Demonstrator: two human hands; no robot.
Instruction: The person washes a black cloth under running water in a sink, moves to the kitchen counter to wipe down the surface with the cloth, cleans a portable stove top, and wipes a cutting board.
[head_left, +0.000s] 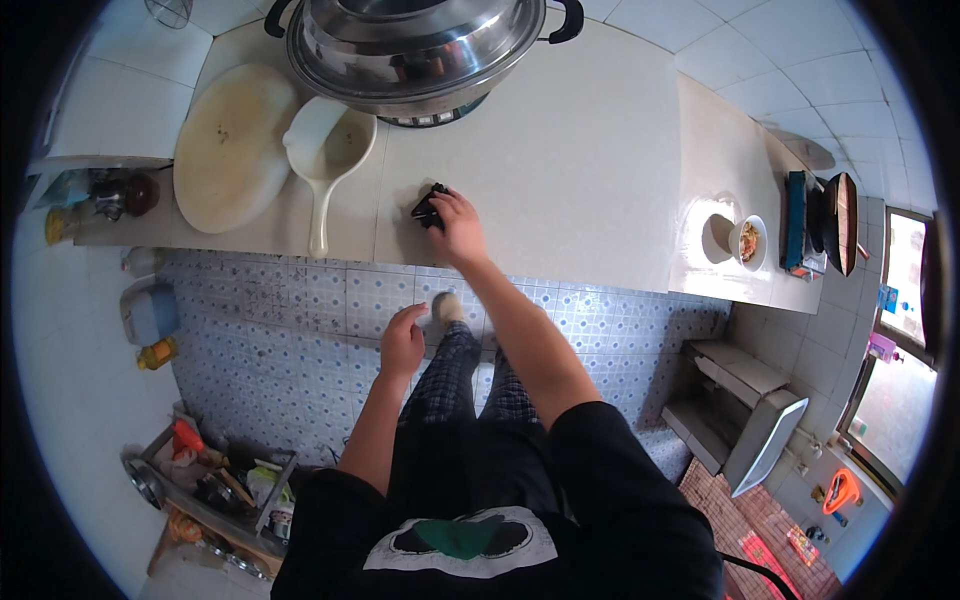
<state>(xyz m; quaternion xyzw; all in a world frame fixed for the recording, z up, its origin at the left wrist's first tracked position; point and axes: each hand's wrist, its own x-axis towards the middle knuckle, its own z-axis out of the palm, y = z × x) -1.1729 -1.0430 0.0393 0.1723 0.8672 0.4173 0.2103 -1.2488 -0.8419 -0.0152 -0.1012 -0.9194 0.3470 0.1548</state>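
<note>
My right hand (456, 229) reaches over the pale countertop (570, 187), its fingers on a small black object (429, 208). The fingers partly cover this object, so its exact kind is unclear. My left hand (403, 343) hangs in front of my body, lower than the counter's front edge in the picture, holding nothing, with its fingers loosely bent. Left of the black object lies a white plastic ladle (321, 211), its handle pointing towards me. Beside the ladle is a round, yellowed cutting board (232, 150). A large lidded steel pot (420, 56) stands at the back on a dark round-edged base (442, 116).
On the right of the counter are a white bowl (750, 241) holding food and a gas stove (801, 225) with a dark pan (841, 225). A cluttered rack (217, 487) stands lower left. Several containers, one a blue-grey bin (150, 313), line the left wall.
</note>
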